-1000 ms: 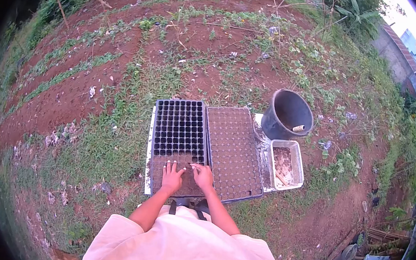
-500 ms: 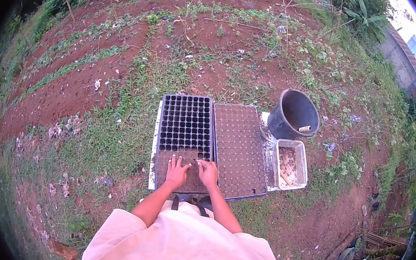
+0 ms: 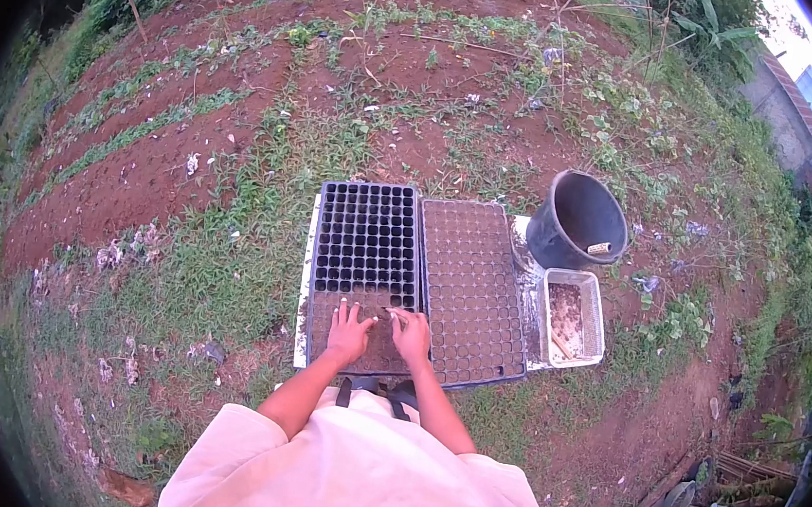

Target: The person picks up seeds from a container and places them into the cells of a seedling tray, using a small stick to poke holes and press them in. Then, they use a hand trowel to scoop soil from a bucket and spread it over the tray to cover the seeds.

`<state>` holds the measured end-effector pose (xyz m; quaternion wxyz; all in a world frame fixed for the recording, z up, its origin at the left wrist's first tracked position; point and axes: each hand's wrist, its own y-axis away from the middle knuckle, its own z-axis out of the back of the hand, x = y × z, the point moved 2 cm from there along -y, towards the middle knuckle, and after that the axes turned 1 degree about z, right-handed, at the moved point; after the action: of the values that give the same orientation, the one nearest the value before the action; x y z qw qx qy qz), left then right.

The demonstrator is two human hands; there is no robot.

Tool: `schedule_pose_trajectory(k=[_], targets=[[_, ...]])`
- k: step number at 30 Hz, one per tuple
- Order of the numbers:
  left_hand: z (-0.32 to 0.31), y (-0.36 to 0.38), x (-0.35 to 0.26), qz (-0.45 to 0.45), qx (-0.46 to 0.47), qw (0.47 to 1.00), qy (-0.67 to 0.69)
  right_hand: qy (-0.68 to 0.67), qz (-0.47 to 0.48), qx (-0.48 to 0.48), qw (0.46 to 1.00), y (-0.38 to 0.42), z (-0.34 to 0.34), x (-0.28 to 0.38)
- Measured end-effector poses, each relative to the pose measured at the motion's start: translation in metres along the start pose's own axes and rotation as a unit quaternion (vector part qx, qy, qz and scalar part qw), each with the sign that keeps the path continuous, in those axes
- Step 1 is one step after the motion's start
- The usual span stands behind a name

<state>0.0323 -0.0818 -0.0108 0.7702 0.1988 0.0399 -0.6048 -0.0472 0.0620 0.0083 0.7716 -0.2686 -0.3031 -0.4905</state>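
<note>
A black seedling tray (image 3: 369,235) lies in front of me, its far cells hollow and its near part covered with brown soil (image 3: 322,309). My left hand (image 3: 347,336) rests on that soil with fingers spread, open, its thumb pointing toward the other hand. Just to the right, my right hand (image 3: 411,338) is bent over the same soil, fingertips close together near the border with the hollow cells. Whatever lies between those fingertips is too small to make out. Alongside is a second seedling tray (image 3: 472,279), its cells filled with soil.
Both trays sit on a white board (image 3: 307,283). To the right stand a dark bucket (image 3: 555,231) with a light-coloured object inside and a white plastic tub (image 3: 596,345) holding some soil and a small stick. Grass and red soil beds (image 3: 130,178) surround them.
The view has shifted slightly. My left hand stays spread on the soil, and my right hand has moved only a little, its fingertips still at the soil.
</note>
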Motion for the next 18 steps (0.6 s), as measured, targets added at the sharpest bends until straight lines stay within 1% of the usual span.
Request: schedule_pose_trajectory(k=[4,6,10,12,16,18], targets=[[0.0006,-0.0005,0.0005,-0.007,0.001,1.000,0.002,0.016,-0.029,0.037,0.999,-0.0006,0.0020,0.0005],[0.0019,-0.0008,0.0007,-0.005,0.004,1.000,-0.003,0.023,-0.009,0.029,0.999,-0.0029,0.0023,0.0009],[0.0037,-0.0014,-0.0015,0.000,0.011,1.000,0.000,0.030,-0.014,0.038,0.999,-0.0015,-0.0001,-0.0013],[0.0029,-0.0015,-0.0010,0.000,0.007,1.000,0.002,0.019,0.012,0.015,1.000,-0.0023,0.0002,-0.0020],[-0.0006,-0.0008,-0.0009,0.004,0.001,1.000,0.007,0.022,-0.013,0.031,0.999,0.0012,0.0006,-0.0034],[-0.0006,-0.0006,-0.0010,0.005,0.000,1.000,0.006,0.001,-0.017,0.020,1.000,0.0023,0.0027,-0.0017]])
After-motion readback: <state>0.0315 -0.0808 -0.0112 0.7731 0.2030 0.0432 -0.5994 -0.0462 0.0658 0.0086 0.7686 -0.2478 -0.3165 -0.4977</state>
